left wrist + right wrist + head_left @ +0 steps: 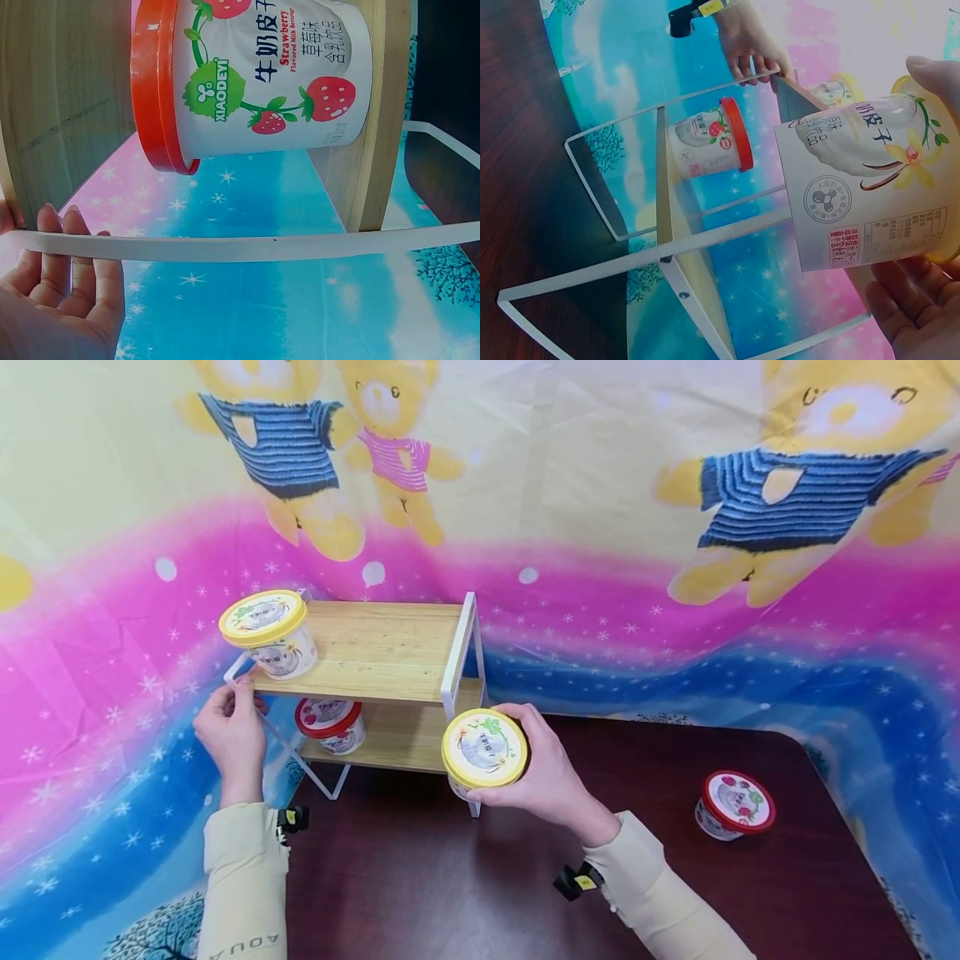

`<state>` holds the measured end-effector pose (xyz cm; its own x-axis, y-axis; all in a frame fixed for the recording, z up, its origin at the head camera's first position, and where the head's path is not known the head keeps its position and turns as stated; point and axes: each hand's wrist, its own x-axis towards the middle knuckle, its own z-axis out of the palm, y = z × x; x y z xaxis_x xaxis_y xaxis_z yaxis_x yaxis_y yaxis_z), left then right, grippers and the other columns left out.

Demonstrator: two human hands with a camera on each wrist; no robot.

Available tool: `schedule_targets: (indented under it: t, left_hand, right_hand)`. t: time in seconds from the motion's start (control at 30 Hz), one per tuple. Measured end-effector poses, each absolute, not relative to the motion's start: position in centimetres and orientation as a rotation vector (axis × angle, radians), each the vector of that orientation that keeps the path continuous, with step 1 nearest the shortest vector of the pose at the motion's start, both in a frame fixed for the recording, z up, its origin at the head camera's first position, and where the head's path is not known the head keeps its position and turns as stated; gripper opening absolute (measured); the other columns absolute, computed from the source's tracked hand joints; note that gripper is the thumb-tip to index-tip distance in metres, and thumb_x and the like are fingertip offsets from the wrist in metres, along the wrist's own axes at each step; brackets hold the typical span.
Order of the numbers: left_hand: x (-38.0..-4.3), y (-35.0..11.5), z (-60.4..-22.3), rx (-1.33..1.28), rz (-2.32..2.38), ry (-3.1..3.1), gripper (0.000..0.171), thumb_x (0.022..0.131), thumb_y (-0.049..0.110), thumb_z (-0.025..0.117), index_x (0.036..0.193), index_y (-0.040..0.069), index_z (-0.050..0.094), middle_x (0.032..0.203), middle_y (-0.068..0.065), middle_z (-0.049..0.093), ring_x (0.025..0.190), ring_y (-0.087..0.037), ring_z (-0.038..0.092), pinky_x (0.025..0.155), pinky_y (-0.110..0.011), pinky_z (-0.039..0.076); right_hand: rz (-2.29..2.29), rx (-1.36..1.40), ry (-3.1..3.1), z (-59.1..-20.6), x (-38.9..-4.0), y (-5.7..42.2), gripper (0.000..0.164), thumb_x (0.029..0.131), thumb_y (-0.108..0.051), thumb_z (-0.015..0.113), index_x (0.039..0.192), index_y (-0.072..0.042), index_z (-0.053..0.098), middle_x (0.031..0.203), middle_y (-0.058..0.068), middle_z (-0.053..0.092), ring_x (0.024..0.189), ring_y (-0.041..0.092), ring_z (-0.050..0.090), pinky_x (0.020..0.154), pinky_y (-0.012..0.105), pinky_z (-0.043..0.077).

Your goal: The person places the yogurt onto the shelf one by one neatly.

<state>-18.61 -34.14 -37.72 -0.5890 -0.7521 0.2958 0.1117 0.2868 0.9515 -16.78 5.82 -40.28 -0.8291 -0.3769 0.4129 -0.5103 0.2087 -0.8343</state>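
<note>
My right hand grips a yellow-lidded white tub by its sides, in front of the shelf rack's right end. The right wrist view shows vanilla flowers printed on this tub. At the upper left, my left hand holds the white metal frame of the two-tier rack, fingers hooked round the bar. Just above that hand, another yellow-lidded tub stands on the wooden top shelf. A red-lidded strawberry tub sits on the lower shelf, at its left end.
A second red-lidded tub stands on the dark wooden table, far to the right. Behind the rack and table hangs a printed cloth with bears. The rack's white right leg frame stands close beside the held tub.
</note>
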Motion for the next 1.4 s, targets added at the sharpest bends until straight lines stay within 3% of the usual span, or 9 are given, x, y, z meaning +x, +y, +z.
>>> schedule_targets:
  t: [0.2,0.4,0.6,0.83,1.4]
  left_hand:
    - [-18.5,-34.1,-37.6,0.576,-1.392,-1.777,0.031,0.101,0.036,0.064,0.101,0.008,0.078,0.078,0.001,0.069,0.072,-0.01,0.062,0.068,-0.021,0.05]
    - [-18.6,-34.1,-37.7,0.56,-1.367,-1.779,0.031,0.101,0.035,0.064,0.101,0.008,0.078,0.081,-0.007,0.07,0.07,-0.009,0.062,0.066,-0.022,0.049]
    - [-18.6,-34.2,-37.7,0.562,-1.374,-1.777,0.031,0.102,0.035,0.064,0.102,0.008,0.078,0.078,-0.001,0.069,0.071,-0.009,0.062,0.067,-0.022,0.049]
    - [-18.6,-34.1,-37.8,0.56,-1.368,-1.784,0.032,0.102,0.035,0.063,0.105,0.007,0.078,0.085,-0.009,0.071,0.072,-0.009,0.063,0.068,-0.021,0.05]
    - [-18.6,-34.0,-37.7,0.562,-1.379,-1.781,0.033,0.102,0.035,0.063,0.108,0.006,0.078,0.079,0.003,0.068,0.072,-0.009,0.063,0.069,-0.021,0.05]
  right_hand:
    - [1.679,0.864,-2.343,-39.9,-16.3,5.3,0.098,0.057,-0.041,0.101,0.138,-0.028,0.048,0.126,-0.013,0.053,0.116,0.011,0.053,0.09,0.034,0.054]
    - [1.661,0.885,-2.335,-39.6,-16.0,4.7,0.098,0.056,-0.045,0.101,0.137,-0.026,0.048,0.125,-0.012,0.054,0.115,0.012,0.053,0.089,0.034,0.055]
    - [1.64,0.914,-2.341,-39.2,-15.6,4.0,0.098,0.057,-0.047,0.1,0.137,-0.027,0.047,0.123,-0.013,0.053,0.114,0.011,0.053,0.088,0.033,0.055]
    - [1.627,0.943,-2.325,-38.9,-15.3,3.3,0.099,0.056,-0.047,0.099,0.137,-0.026,0.046,0.124,-0.013,0.053,0.114,0.011,0.053,0.088,0.033,0.055]
    - [1.673,0.984,-2.3,-38.1,-14.9,1.6,0.099,0.057,-0.045,0.1,0.138,-0.027,0.046,0.124,-0.012,0.053,0.115,0.012,0.053,0.088,0.033,0.055]
